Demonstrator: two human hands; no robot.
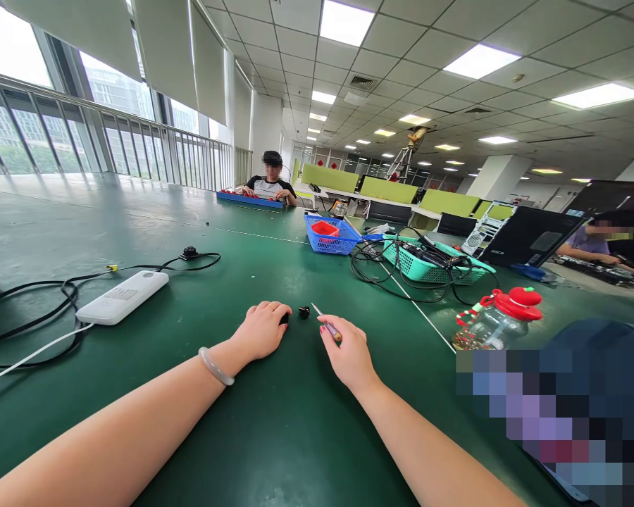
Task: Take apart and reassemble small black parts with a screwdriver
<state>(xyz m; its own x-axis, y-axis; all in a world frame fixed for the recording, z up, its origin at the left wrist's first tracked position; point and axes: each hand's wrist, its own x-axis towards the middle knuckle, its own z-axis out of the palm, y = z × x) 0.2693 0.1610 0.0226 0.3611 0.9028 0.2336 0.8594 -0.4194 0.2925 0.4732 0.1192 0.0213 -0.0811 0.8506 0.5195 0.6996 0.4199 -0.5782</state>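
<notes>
My left hand (261, 329), with a pale bangle (216, 366) on its wrist, rests on the green table (275, 436). Its fingers curl around a small black part (284, 319), mostly hidden by the hand. Just right of those fingers, another small black part (304, 312) lies on the table; its exact kind is too small to make out. A small screwdriver (332, 329) sits in my right hand (349, 352), its thin metal tip pointing up and left toward the loose black part, close beside it.
Left lies a white power strip (124, 297) among black cables. Ahead stand a blue basket (330, 243) and a green basket (427, 266) heaped with cables. A red-lidded glass jar (496, 327) and a dark bag (602, 366) are right. Other people sit at the far side and right.
</notes>
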